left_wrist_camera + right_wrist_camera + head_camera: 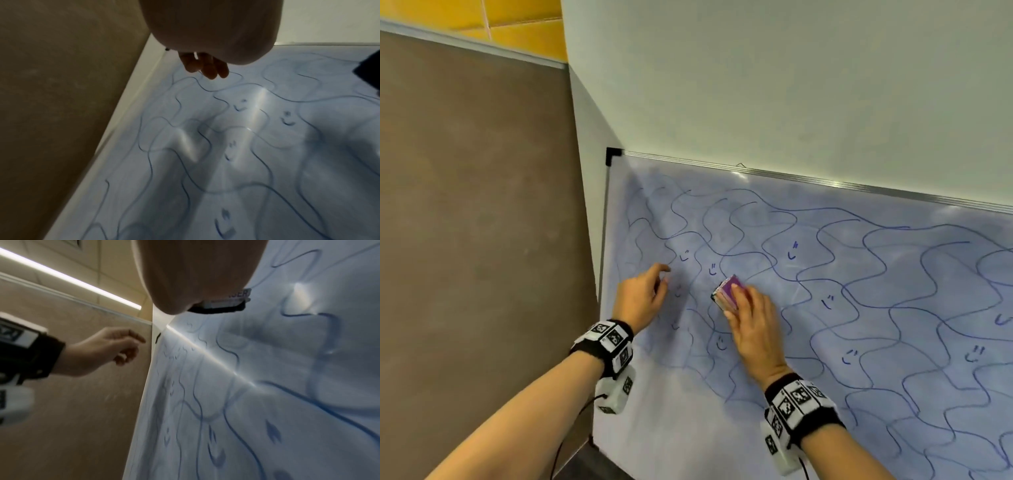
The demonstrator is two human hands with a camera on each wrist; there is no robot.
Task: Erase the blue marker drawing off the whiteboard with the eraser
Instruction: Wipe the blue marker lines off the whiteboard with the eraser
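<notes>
A wall-mounted whiteboard point(774, 178) is covered in wavy blue marker lines point(859, 274) and small blue marks. My right hand point(751, 318) grips a small eraser point(726, 291) with a purple top and presses it against the board, left of centre. The right wrist view shows the eraser's point(224, 304) white side and dark felt below my palm. My left hand point(643, 294) hovers near the board's left edge with loosely curled fingers point(207, 68), holding nothing. The lower-left board area point(654, 428) looks wiped, with faint blue smear.
A brown panel wall point(476, 240) stands to the left of the board's metal frame, whose black corner cap point(613, 154) shows at the top left. A pale wall point(791, 85) rises above the board. More blue lines run to the right.
</notes>
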